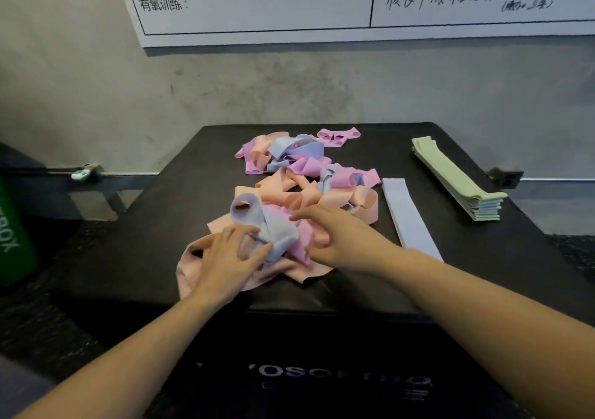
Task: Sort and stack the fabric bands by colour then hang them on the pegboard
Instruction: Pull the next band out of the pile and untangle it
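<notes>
My left hand (225,257) pinches a lavender band (277,232) at the near edge of the tangled pile of pink, peach and lavender bands (306,180) on the black box (161,225). My right hand (335,235) rests beside it, fingers loosely spread on the pile. To the right lie a flat lavender band (409,215) and a stack of green bands (457,177).
</notes>
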`<state>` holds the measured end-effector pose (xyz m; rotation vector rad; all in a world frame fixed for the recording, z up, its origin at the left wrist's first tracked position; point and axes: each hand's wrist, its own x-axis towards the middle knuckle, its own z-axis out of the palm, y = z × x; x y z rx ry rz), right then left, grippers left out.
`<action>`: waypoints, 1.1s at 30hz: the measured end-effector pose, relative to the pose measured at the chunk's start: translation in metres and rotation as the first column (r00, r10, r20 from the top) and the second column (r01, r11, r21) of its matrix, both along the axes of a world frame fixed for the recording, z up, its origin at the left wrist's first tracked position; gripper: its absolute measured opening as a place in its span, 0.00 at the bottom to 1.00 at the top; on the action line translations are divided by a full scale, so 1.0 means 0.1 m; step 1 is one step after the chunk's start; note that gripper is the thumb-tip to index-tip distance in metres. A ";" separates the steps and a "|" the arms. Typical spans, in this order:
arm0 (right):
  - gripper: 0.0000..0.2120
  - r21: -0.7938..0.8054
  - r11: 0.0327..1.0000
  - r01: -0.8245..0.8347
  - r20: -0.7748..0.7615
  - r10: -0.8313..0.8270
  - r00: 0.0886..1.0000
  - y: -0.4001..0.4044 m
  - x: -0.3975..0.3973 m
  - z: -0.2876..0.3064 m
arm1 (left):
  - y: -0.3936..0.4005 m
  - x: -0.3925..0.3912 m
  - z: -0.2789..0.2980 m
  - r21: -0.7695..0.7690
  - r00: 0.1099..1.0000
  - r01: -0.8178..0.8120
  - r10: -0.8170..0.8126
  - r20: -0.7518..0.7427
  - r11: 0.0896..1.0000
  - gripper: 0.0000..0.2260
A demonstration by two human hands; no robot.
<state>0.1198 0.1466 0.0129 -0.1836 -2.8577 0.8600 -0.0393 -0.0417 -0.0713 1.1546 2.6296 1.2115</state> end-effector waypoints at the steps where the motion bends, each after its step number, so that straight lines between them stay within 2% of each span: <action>1: 0.29 0.067 0.997 -0.030 0.032 0.028 0.999 -0.06 -0.10 0.00 | 0.00 -0.01 -0.02 0.017 1.000 -0.002 0.002 0.012 1.000 0.18; 4: 0.36 0.213 0.970 -0.118 0.126 0.092 0.988 -0.20 -0.39 -0.01 | 0.00 -0.02 -0.04 0.135 0.992 -0.027 0.010 0.126 0.991 0.15; 7: 0.40 0.226 0.966 -0.124 0.190 0.081 0.979 -0.28 -0.60 -0.07 | 0.00 -0.02 -0.08 0.187 0.988 -0.059 0.030 0.154 0.981 0.17; 9: 0.33 0.246 0.965 -0.088 0.226 0.031 0.974 -0.30 -0.69 -0.12 | -0.01 -0.03 -0.09 0.185 0.989 -0.063 0.036 0.143 0.981 0.18; 11: 0.21 0.312 0.949 -0.038 0.207 -0.029 0.978 -0.30 -0.74 -0.16 | -0.03 -0.04 -0.10 0.182 0.989 -0.063 0.037 0.144 0.981 0.19; 13: 0.11 0.300 0.952 0.057 0.185 -0.116 0.976 -0.25 -0.73 -0.18 | -0.04 -0.03 -0.10 0.186 0.983 -0.080 0.047 0.176 0.979 0.20; 15: 0.08 0.244 0.960 0.134 0.160 -0.176 0.971 -0.18 -0.69 -0.19 | -0.04 -0.01 -0.06 0.187 0.973 -0.109 0.066 0.223 0.976 0.19; 17: 0.10 0.146 0.967 0.208 0.102 -0.223 0.969 -0.12 -0.61 -0.19 | -0.02 0.00 -0.04 0.157 0.972 -0.114 0.078 0.220 0.981 0.18; 19: 0.12 -0.063 0.955 0.291 -0.005 -0.292 0.957 -0.07 -0.54 -0.17 | -0.02 0.01 -0.02 0.123 0.971 -0.112 0.082 0.223 0.986 0.16; 22: 0.14 -0.342 0.873 0.347 -0.114 -0.405 0.907 0.00 -0.46 -0.10 | -0.02 0.01 0.02 0.076 0.977 -0.093 0.076 0.197 0.993 0.15; 24: 0.14 -0.436 0.835 0.335 -0.175 -0.444 0.879 0.02 -0.38 -0.01 | 0.00 -0.02 0.07 0.019 0.986 -0.069 0.065 0.155 0.997 0.16; 28: 0.09 -0.569 0.792 0.222 -0.211 -0.402 0.891 0.04 -0.18 0.15 | 0.06 -0.06 0.27 -0.041 0.992 -0.097 0.100 0.081 0.994 0.20; 31: 0.12 -0.610 0.774 0.170 -0.211 -0.365 0.907 0.05 0.00 0.25 | 0.10 0.03 0.50 0.044 0.994 -0.104 0.103 0.035 0.994 0.17; 33: 0.13 -0.654 0.744 0.133 -0.212 -0.349 0.913 0.03 0.11 0.31 | 0.13 0.15 0.65 0.180 0.993 -0.051 0.031 0.113 0.982 0.15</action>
